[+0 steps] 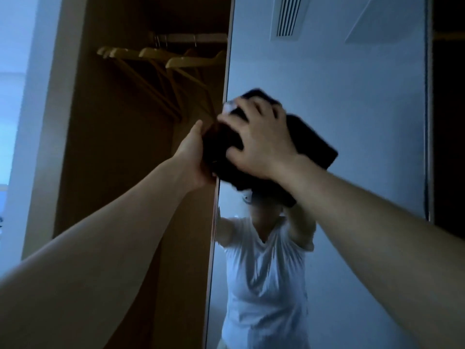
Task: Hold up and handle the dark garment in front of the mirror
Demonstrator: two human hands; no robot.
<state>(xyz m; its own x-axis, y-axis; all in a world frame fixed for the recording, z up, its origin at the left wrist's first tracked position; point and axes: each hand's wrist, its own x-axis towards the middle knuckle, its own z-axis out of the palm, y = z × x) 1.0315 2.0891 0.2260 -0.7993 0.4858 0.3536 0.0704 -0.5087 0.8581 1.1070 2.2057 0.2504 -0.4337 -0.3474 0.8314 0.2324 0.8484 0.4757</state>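
Both hands up at the mirror edge, dark cloth under my right.

My right hand (259, 144) lies with fingers spread, pressing a dark cloth (314, 144) flat on the mirror door (352, 96); I judge only this upper patch covered so far, with the glass below my wrist left. My left hand (197, 157) curls round the door's edge beside the cloth. Left of it, wooden hangers (161, 56) hang on a rail (191, 37) in the open wardrobe; nothing blocks my reach.
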